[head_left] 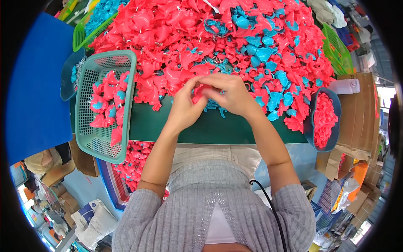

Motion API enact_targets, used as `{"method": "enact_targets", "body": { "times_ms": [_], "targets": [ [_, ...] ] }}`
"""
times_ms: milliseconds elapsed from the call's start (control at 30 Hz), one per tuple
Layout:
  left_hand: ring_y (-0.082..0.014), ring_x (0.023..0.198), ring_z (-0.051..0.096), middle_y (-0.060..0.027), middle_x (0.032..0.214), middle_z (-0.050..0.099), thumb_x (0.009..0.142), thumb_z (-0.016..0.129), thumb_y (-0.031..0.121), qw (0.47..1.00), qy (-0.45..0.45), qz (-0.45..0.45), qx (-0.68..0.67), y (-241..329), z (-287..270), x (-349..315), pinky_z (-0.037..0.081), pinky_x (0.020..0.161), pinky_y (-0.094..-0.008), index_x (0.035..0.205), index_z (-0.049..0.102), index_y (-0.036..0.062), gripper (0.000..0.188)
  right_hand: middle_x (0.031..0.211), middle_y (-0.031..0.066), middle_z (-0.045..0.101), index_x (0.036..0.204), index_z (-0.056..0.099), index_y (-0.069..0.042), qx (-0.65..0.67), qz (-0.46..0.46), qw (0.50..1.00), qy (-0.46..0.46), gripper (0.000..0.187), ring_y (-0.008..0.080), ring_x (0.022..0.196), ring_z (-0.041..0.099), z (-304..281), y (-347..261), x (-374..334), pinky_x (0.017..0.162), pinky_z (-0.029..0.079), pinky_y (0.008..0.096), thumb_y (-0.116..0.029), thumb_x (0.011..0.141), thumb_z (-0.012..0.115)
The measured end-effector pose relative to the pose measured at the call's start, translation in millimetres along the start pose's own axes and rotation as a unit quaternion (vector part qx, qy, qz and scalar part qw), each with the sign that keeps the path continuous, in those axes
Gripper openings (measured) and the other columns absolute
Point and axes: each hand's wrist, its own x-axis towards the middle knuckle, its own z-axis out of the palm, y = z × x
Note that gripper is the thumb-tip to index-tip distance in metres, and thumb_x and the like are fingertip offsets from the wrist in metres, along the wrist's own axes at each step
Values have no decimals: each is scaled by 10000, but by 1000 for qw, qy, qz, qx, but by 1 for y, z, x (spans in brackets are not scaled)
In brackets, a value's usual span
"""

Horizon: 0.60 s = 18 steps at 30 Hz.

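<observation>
Both my hands meet over the near edge of a big heap of pink plastic parts [176,63]. Between the fingers of my left hand [187,105] and my right hand [233,94] is a small pink plastic part [200,93], mostly covered by the fingers. Both hands are closed on it. Blue plastic pieces [263,54] lie mixed into the heap, more of them toward the right. At the left a green-grey basket [131,84] holds several pink pieces with blue parts fitted on them [99,103].
A dark blue bowl [310,126] of small pink parts sits at the table's right edge, beside a cardboard box [357,113] and a whitish container [345,86]. Bright green baskets [338,50] stand at the far corners. Under the table's left front, a crate [107,180] holds pink parts.
</observation>
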Motion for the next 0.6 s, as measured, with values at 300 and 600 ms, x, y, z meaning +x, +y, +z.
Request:
{"method": "enact_targets", "body": {
  "times_ms": [300,600],
  "targets": [
    [-158,743,629,-91,969,625,881,582,46,925,71,-228,-295,-8,20,-37,468,582,-241,1177,480,28,313,850,122,594,843,676,-32,-270,140,952,-44,129,328,860,577,11,70,-16,743,473,431,-130,759,683],
    [-203,736,648,-130,980,628,880,587,58,883,84,-280,-367,-12,28,-28,477,571,-269,1164,414,9,337,832,101,621,805,629,-33,-294,-14,956,12,128,299,821,600,5,80,-23,719,484,407,-127,754,700]
  ]
}}
